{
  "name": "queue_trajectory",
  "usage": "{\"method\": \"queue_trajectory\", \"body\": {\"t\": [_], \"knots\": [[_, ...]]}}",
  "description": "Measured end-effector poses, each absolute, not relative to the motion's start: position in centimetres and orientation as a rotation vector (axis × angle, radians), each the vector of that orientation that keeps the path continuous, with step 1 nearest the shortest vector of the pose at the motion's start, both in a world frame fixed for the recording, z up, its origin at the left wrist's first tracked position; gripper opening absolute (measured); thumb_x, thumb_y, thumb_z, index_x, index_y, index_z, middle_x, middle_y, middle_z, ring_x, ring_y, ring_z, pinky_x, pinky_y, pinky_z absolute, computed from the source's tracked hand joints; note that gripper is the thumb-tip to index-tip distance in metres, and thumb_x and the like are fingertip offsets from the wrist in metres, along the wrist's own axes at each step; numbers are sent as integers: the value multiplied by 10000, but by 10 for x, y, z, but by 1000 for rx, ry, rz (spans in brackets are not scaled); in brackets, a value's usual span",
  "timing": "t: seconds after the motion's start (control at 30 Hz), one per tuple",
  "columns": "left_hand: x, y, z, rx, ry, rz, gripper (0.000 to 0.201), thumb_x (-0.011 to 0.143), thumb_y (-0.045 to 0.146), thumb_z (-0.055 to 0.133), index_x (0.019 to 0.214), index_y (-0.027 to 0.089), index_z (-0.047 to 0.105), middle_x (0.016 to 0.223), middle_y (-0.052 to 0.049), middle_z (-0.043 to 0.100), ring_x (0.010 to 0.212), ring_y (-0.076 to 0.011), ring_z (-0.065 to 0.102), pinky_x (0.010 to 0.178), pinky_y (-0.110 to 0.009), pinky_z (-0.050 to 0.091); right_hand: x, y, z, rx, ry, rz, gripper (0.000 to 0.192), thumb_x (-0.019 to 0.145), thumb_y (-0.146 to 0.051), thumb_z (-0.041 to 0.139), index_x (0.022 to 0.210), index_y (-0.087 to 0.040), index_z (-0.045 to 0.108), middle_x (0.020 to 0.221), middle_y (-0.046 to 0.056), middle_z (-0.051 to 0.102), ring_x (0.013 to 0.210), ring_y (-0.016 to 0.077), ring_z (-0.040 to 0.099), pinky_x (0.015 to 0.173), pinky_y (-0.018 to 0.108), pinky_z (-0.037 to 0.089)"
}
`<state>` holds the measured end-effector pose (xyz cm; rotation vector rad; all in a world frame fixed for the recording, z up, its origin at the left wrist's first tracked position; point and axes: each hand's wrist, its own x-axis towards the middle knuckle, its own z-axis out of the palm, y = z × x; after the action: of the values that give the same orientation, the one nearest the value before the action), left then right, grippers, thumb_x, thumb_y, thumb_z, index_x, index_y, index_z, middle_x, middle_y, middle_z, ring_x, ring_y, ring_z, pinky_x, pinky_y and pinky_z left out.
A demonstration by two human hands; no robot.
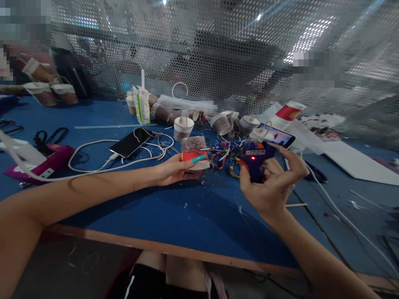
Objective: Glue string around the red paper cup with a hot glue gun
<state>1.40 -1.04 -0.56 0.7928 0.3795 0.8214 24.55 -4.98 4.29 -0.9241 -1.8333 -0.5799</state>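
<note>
On the blue counter point(193, 216), far left of the glue gun, I saw a purple case point(46, 164) and then a dark phone point(131, 142) with white cable looped about it. My left hand point(173, 170) was clasped around a red and white paper cup point(195, 160), just left of the glue gun, held low over the counter. Behind it stood a small cup point(183, 128). My right hand point(274, 185) gripped the blue glue gun point(254, 160), its red light glowing, nozzle toward the paper cup. Just behind the glue gun lay a second phone point(279, 136), and a red cup point(289, 112) farther back.
</note>
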Motion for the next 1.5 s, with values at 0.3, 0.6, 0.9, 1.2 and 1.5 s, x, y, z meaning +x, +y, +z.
{"method": "queue_trajectory", "body": {"t": [0.3, 0.6, 0.9, 1.2, 1.5], "knots": [[14, -13, 1, 766, 405, 824, 597, 515, 343, 968, 1036, 192, 718, 988, -52, 762, 888, -187, 697, 882, -365, 506, 248, -49, 41, -935, -1814, -594, 674, 831, -134, 632, 1396, -227, 277, 1198, 175, 635, 826, 263, 766, 616, 377, 642], [12, -13, 1, 748, 408, 814, 560, 529, 293, 961, 1022, 179, 721, 991, -59, 767, 920, -204, 702, 909, -384, 506, 251, -50, 40, -968, -1796, -634, 715, 807, -123, 642, 1423, -236, 296, 1315, 193, 599, 996, 308, 748, 682, 407, 659], [11, -14, 4, 731, 409, 811, 542, 540, 268, 954, 1021, 173, 724, 985, -65, 770, 929, -205, 706, 885, -364, 518, 250, -57, 42, -1180, -1802, -545, 649, 859, -163, 574, 1412, -261, 250, 1351, 205, 590, 1055, 337, 726, 729, 481, 642], [11, -14, 4, 730, 435, 816, 505, 578, 244, 929, 1030, 165, 718, 992, -77, 760, 941, -214, 695, 930, -403, 501, 250, -57, 43, -1216, -1799, -578, 621, 852, -169, 580, 1393, -241, 283, 1353, 215, 594, 1048, 339, 728, 703, 459, 631], [10, -13, 2, 720, 405, 800, 492, 589, 229, 923, 1031, 172, 717, 997, -75, 767, 940, -213, 705, 932, -396, 509, 251, -55, 44, -1326, -1791, -516, 615, 828, -198, 558, 1380, -229, 289, 1221, 170, 677, 955, 314, 746, 683, 438, 600]]}}
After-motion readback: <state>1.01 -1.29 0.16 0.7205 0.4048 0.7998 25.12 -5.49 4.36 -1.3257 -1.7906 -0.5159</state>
